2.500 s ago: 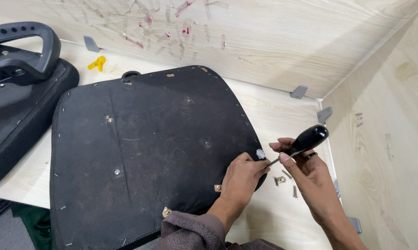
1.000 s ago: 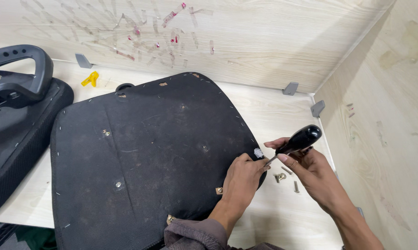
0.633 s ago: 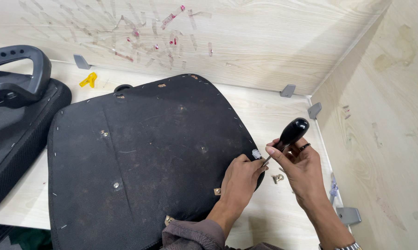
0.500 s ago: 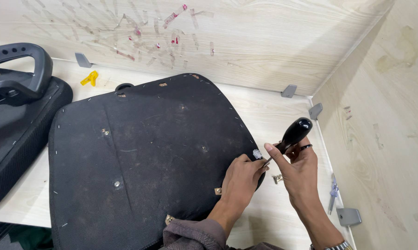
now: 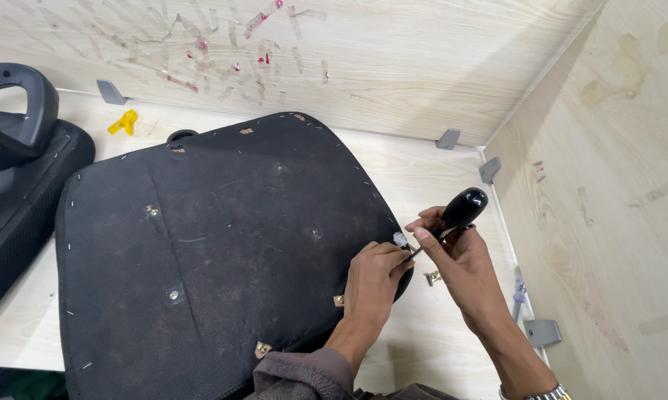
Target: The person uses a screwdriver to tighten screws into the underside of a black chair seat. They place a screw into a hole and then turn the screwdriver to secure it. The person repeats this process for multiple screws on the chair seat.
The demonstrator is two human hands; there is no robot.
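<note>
A black fabric-covered chair seat [image 5: 223,237] lies underside up on the light wooden table [image 5: 423,170], with small metal inserts and staples showing. My left hand [image 5: 375,278] rests at the seat's right edge, fingertips pinched at the screwdriver's tip beside a small silver fitting [image 5: 401,239]. My right hand [image 5: 463,259] grips a screwdriver with a black rounded handle [image 5: 463,207], its shaft angled down-left toward that fitting. A small brass screw piece [image 5: 432,278] lies on the table between my hands.
A black chair back with an armrest loop [image 5: 12,126] lies at the left. A yellow plastic piece [image 5: 123,122] sits by the back wall. Grey metal brackets [image 5: 448,138] join wooden walls behind and to the right; another bracket [image 5: 543,332] sits at the lower right.
My right hand has tilted the screwdriver handle up from nearly flat to steeper, staying at the seat's right edge. My left hand has held its place.
</note>
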